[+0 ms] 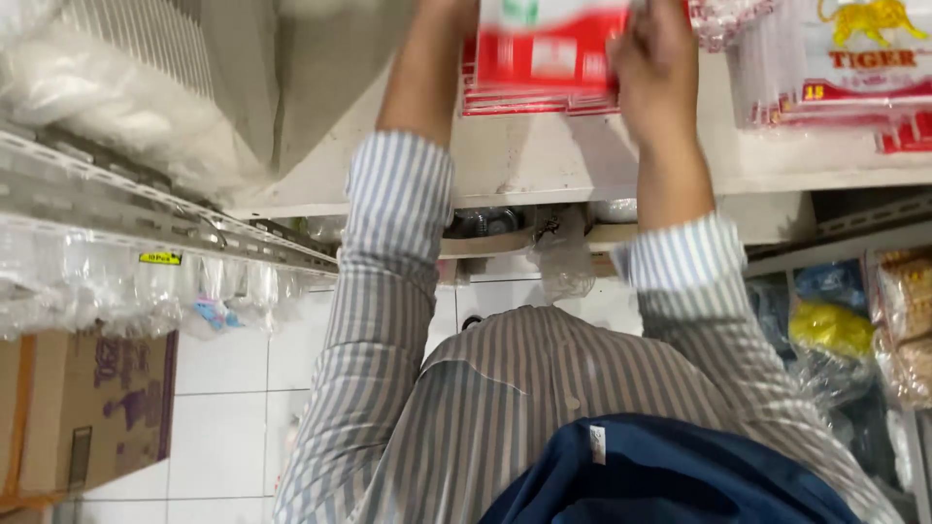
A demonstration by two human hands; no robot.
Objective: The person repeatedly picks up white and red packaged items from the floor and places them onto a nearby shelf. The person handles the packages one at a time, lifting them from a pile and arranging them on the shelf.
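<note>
Right hand (652, 68) is on the right edge of the red-and-white packet stack (544, 63), fingers curled over its near corner, grasping it. Your left hand is cut off by the top of the frame; only the forearm (422, 68) shows, rising along the left edge of the stack, so whether it grips or merely steadies cannot be told.

Position: the stack lies flat on the white shelf (582, 160), its front edge a little back from the shelf lip. Right of the stack, near but apart, lie clear bags of straws with a red-and-yellow label (845, 68). Below the shelf lip, under the stack, a crumpled clear bag (563, 262) hangs.

Notes for the step: the packets look thin, glossy and layered, so they will likely slide on one another. Keep both sides pressed evenly, with thumbs on top and fingers under the bottom layer. Move the stack level, straight toward or away from the lip. Mind the straws at the right as you shift.
</note>
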